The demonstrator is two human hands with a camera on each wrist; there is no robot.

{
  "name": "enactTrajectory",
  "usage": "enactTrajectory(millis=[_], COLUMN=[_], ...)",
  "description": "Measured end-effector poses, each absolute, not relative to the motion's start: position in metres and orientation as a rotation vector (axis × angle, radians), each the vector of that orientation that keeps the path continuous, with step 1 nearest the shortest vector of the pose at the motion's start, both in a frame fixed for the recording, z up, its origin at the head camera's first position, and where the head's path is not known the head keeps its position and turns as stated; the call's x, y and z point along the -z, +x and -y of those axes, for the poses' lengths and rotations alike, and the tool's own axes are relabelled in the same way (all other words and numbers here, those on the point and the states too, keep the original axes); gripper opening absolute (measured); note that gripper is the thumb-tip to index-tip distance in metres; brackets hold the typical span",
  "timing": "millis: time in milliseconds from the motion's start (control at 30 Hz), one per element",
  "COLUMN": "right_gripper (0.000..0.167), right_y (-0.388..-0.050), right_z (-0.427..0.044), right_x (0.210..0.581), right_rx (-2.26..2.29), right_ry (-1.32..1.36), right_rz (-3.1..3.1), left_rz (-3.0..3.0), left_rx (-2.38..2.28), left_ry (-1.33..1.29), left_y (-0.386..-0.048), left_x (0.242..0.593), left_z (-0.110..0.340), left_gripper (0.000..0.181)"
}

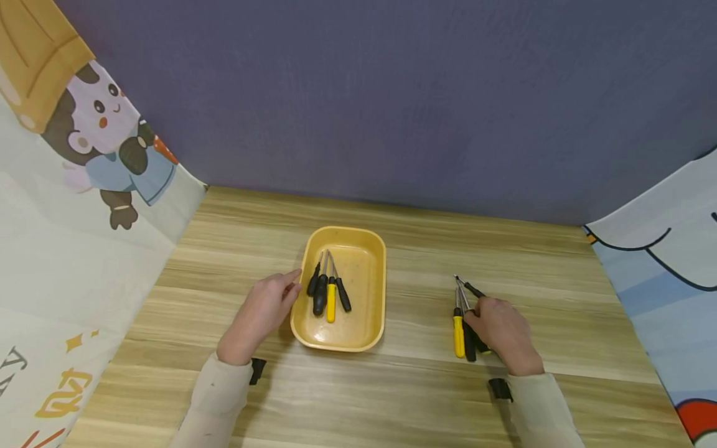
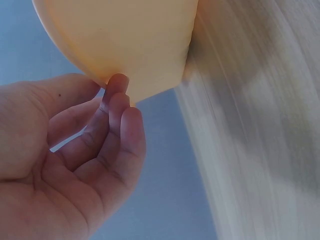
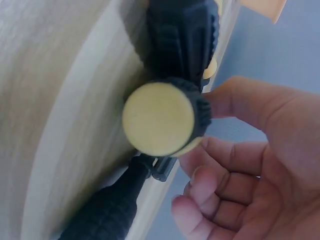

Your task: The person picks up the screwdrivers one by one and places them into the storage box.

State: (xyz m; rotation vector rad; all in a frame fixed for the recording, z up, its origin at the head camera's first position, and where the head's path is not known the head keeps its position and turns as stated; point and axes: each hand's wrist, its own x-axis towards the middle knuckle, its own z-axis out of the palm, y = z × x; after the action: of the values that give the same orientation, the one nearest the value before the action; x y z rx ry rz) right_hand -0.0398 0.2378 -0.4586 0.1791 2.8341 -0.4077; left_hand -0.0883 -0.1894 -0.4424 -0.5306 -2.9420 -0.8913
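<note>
Right hand [image 1: 501, 330] of the person is down at a group of screwdrivers on the right of the surface [image 1: 414, 280]. Its fingers are bent, and thumb and forefinger have between them the handle of a black screwdriver with a yellow end [image 3: 159, 119]; how firmly, I cannot tell. Just to the left of this handle lie a yellow screwdriver [image 1: 459, 339] and a black one [image 1: 469, 345], with their handles toward the near side. A thin black screwdriver [image 1: 475, 290] lies farther, and its handle goes out of sight under the hand.

Left hand [image 1: 266, 305] is almost closed at the left rim of the yellow tray [image 1: 366, 280] and pinches it, with fingertips against the outer wall. This tray stands left of the group and well apart from it. Inside, toward its left, are four screwdrivers with tips to the far side: a small black [image 1: 313, 283], a thick black [image 1: 320, 298], a yellow [image 1: 331, 303] and a slim black [image 1: 343, 295], which slants. Behind the surface rises a dark blue wall [image 1: 392, 93].
</note>
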Motion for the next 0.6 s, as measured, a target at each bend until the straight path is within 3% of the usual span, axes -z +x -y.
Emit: enactTrajectory(millis=[600], right_gripper=[0.033], right_y=[-0.049], right_z=[-0.217], right_x=[0.429], right_rx=[0.438], right_ry=[0.056], right_rz=[-2.926], left_rz=[2.936], left_rx=[0.897], left_ry=[-0.525], left_y=[-0.088], left_x=[0.444], left_z=[0.19], left_gripper=[0.037])
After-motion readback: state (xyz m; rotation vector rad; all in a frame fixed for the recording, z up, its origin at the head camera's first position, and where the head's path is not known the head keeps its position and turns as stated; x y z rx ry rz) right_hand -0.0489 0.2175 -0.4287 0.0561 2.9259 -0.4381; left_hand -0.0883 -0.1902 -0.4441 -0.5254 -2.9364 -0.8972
